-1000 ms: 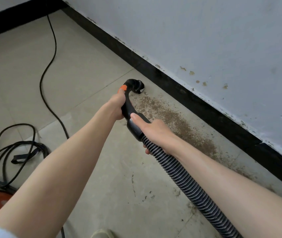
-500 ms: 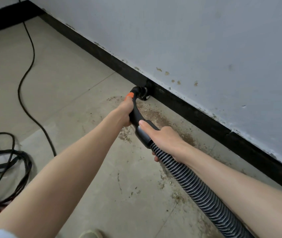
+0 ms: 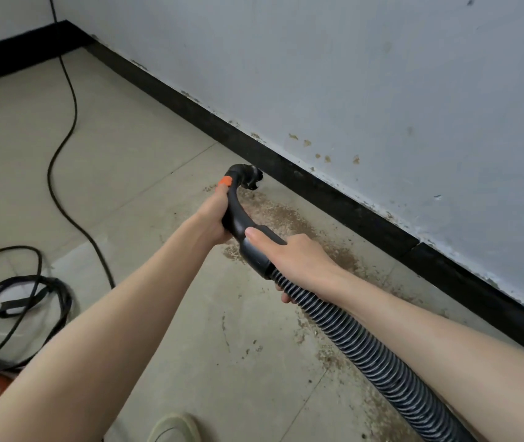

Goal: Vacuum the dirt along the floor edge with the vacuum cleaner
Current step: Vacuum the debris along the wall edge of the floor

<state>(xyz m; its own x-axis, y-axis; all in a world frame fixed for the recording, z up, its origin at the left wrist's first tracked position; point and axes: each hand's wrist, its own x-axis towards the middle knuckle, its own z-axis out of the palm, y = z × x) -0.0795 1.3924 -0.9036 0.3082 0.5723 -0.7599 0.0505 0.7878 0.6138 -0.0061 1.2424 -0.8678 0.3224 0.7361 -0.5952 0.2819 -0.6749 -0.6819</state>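
Both hands were on the vacuum's curved black handle [image 3: 238, 215]: left hand [image 3: 213, 218] wrapped round the upper bend w/ thumb up by the orange button [image 3: 225, 181], right hand [image 3: 295, 260] clenched round the cuff where the ribbed hose [image 3: 382, 374] joins, thumb laid along the top. Nozzle [image 3: 249, 178] sat at the far end, just beside the black skirting [image 3: 334, 199], low over the tile floor [image 3: 146, 173]; can't tell if it touched. Key relation: the dirt strip [image 3: 289, 224] ran along the skirting from just under the nozzle back toward the person, i.e. nearer than the nozzle and to the right of the handle, partly under the right forearm. Its long axis was parallel to the wall, roughly the same line as handle + hose. Right hand nearer the bulk of it; left hand nearer the nozzle. Judgement: next stroke prob. needs pulling back along the wall line, hose kept off the loose grit by the near tiles.
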